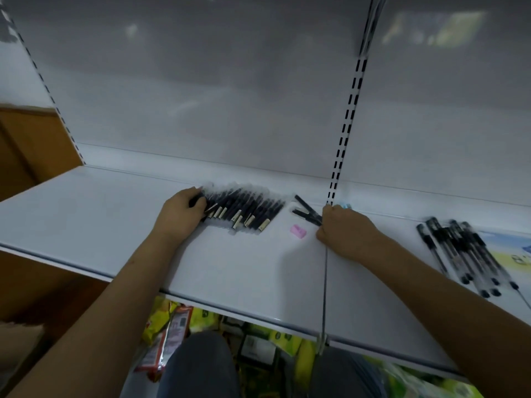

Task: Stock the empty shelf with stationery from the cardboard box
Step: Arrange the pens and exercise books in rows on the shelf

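A white shelf (94, 214) runs across the view. On it lies a row of several dark pens in clear sleeves (247, 209). My left hand (179, 214) rests against the left end of that row, fingers curled on the outermost pen. My right hand (346, 229) is closed around two or three black pens (306, 211) that fan out to its left. A small pink eraser (298, 231) lies between the hands. Another bunch of black pens (462, 251) lies on the shelf to the right. The cardboard box is not in view.
A slotted upright (346, 124) divides the white back panel. A printed sheet (517, 254) lies at the far right. Below the shelf edge, yellow and red packets (169, 331) sit on the lower level, beside my knees (201, 366). A brown wooden unit (31, 145) stands at left.
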`<state>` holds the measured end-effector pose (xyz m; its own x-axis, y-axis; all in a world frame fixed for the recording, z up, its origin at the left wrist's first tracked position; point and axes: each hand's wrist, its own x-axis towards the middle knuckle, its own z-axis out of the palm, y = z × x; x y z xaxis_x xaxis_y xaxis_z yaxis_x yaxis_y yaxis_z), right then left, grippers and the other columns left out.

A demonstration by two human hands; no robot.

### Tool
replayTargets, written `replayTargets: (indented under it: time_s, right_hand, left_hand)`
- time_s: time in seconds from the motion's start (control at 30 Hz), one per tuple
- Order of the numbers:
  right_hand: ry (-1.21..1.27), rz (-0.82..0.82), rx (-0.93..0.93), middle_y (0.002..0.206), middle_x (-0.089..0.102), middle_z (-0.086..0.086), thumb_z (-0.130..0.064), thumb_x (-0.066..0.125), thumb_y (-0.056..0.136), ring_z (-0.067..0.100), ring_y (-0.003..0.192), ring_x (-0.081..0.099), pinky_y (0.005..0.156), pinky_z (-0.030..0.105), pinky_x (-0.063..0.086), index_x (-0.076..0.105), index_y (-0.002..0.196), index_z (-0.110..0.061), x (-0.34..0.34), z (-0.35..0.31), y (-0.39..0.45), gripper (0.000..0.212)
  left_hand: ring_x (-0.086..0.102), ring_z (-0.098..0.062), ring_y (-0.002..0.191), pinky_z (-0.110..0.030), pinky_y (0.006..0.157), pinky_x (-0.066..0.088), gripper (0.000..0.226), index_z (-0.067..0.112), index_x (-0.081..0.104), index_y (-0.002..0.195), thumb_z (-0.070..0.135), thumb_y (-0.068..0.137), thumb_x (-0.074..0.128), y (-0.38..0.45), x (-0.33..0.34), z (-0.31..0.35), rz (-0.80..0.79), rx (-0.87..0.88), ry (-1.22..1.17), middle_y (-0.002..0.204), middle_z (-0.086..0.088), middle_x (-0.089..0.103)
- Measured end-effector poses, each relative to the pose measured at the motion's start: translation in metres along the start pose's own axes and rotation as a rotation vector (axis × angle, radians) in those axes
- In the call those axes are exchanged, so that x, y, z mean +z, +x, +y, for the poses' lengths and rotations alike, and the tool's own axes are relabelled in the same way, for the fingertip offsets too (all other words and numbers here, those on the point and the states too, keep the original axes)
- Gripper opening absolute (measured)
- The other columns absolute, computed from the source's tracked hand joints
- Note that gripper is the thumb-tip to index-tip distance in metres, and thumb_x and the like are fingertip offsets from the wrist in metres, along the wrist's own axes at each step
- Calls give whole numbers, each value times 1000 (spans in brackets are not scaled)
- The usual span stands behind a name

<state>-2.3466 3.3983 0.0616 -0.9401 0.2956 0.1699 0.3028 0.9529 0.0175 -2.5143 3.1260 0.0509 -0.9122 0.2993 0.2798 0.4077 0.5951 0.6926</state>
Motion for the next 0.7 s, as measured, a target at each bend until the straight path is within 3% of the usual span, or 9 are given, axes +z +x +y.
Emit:
replayTargets:
  time_s: [0.07,0.17,0.23,0.3,0.37,0.43,0.53,0.6,0.7]
  right_hand:
    - [-67,31,-27,66,39,-2,-12,56,88,13,49,34,48,27,25,49,116,0,-1,2,9,31]
    - [-163,196,-153,46,24,-7,-6,90,48,6,38,5,44,16,0,60,104,9,-16,3,20,65]
    - [-188,186,-243,61,42,-3,-25,78,79,12,43,31,42,24,17,51,121,-2,-22,-2,30,55]
    - [-121,209,-435,89,55,3,-27,50,100,22,73,52,61,32,31,46,121,-12,-23,-11,42,26]
    - [-98,234,-556,100,54,3,-10,58,91,25,88,52,75,35,35,49,114,-16,-25,-27,53,26]
    - [-200,261,-625,111,56,6,2,66,69,30,102,53,97,45,39,54,121,-15,-22,-43,68,56]
    - [-311,151,-539,129,55,18,-2,82,44,42,123,49,110,62,26,57,130,-8,-20,-66,73,89]
    - [-254,128,-453,146,40,25,-2,76,62,45,135,36,114,62,20,47,141,-5,-16,-77,65,84]
    - [1,65,-290,162,3,17,-3,51,90,36,148,5,122,45,8,16,155,-9,0,-85,52,73]
  left_hand:
    - [59,-25,99,-26,80,37,21,11,66,108,18,99,48,-1,1,1,-2,18,-23,109,-5,65]
    - [57,-20,96,-24,78,34,19,13,64,104,19,101,46,-1,1,-1,0,41,-36,106,0,62]
    - [54,-16,101,-20,80,32,23,12,65,111,20,102,46,1,3,0,16,45,-43,111,3,59]
    - [51,-12,105,-18,84,31,25,15,66,116,22,102,46,1,3,2,29,26,-85,113,7,57]
    - [49,-9,100,-16,79,30,18,23,65,104,22,102,47,1,3,5,25,27,-125,107,10,56]
    - [49,-8,99,-16,75,30,18,19,65,101,22,103,47,2,4,5,11,24,-157,105,9,56]
    - [49,-6,108,-14,85,30,30,10,65,121,25,102,49,3,3,3,-1,2,-171,116,6,58]
    - [48,-10,125,-16,98,28,35,13,61,132,28,102,50,4,3,0,-12,-17,-167,136,3,56]
    - [42,-14,137,-23,111,27,40,15,58,137,31,101,50,4,2,-1,-27,-39,-168,147,0,49]
